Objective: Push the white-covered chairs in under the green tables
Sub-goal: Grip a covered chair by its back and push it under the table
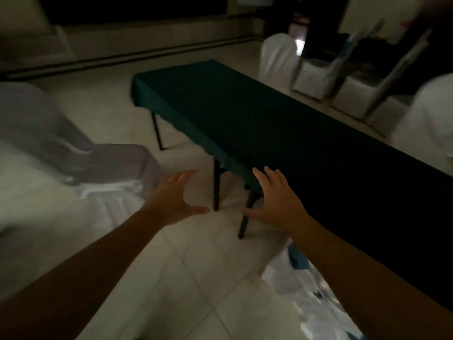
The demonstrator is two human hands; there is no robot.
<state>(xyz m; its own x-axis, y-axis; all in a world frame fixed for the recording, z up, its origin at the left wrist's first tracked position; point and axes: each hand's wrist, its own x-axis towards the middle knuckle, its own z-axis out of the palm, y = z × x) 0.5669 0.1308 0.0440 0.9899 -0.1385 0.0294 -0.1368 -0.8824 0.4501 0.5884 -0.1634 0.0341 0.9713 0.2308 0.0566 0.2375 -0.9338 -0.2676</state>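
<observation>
Pale square floor tiles (pixel 186 273) fill the dim room, a dark strip (pixel 127 56) runs along the base of the far wall, and blurred white-and-blue patterned cloth (pixel 297 273) shows at lower right.

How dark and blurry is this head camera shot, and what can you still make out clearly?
Head view: very dim overall; the white-covered chair at left and the chairs at far right are motion-smeared; the green table reads almost black; both open hands, left hand and right hand, stay fairly sharp.
</observation>
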